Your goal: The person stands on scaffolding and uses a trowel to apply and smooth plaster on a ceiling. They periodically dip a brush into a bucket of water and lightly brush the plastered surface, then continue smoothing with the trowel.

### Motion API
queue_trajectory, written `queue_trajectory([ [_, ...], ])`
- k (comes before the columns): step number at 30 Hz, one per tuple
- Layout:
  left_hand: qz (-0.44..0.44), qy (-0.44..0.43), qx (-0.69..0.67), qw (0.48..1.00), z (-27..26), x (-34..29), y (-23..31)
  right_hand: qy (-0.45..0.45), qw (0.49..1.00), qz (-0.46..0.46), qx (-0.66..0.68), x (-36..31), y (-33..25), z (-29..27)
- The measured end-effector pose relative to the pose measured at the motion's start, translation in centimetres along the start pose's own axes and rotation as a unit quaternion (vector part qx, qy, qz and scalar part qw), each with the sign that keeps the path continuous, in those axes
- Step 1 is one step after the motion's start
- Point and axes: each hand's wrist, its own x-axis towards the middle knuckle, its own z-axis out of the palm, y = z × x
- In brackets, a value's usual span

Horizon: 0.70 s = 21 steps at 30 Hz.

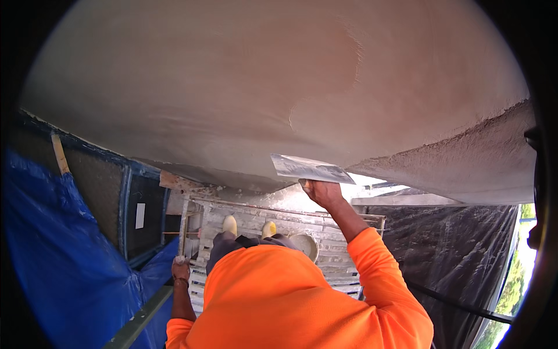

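My right hand (322, 193) is closed round the handle of a plastering trowel (313, 168), reaching up and forward. The wide metal blade, smeared with grey, is close to the plastered wall (232, 87); whether it touches I cannot tell. The plaster is mostly smooth, with a ragged raised edge in its upper right part. Low at the left, my left hand (181, 269) grips the end of a whitish scaffold rail (184, 227). The trowel's handle is mostly hidden by my fingers and the blade.
I stand in pale boots (230, 225) on a slatted, plaster-splashed platform (279, 218). A round bucket (312, 246) is right of my feet. Blue tarpaulin (64, 250) hangs at the left beside a framed dark panel (145, 209); black sheeting (447, 250) hangs at the right.
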Motion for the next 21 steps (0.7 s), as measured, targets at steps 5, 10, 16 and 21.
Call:
queue_trajectory([
  [5,0.095,-0.018,-0.066,0.993,1.3,-3.4,3.8,-0.192,0.980,0.041,0.011,3.5,2.2,0.6],
  [10,0.082,-0.010,-0.058,0.995,1.8,-3.5,2.7,-0.187,0.980,0.063,0.003,6.6,2.8,-2.2],
  [16,-0.043,-0.001,-0.032,0.999,0.6,-4.0,-1.4,-0.074,0.990,0.094,0.072,3.6,3.4,-8.4],
  [21,0.013,0.002,-0.033,0.999,0.1,-3.7,-1.5,-0.176,0.984,0.036,-0.017,1.8,3.6,-2.8],
])
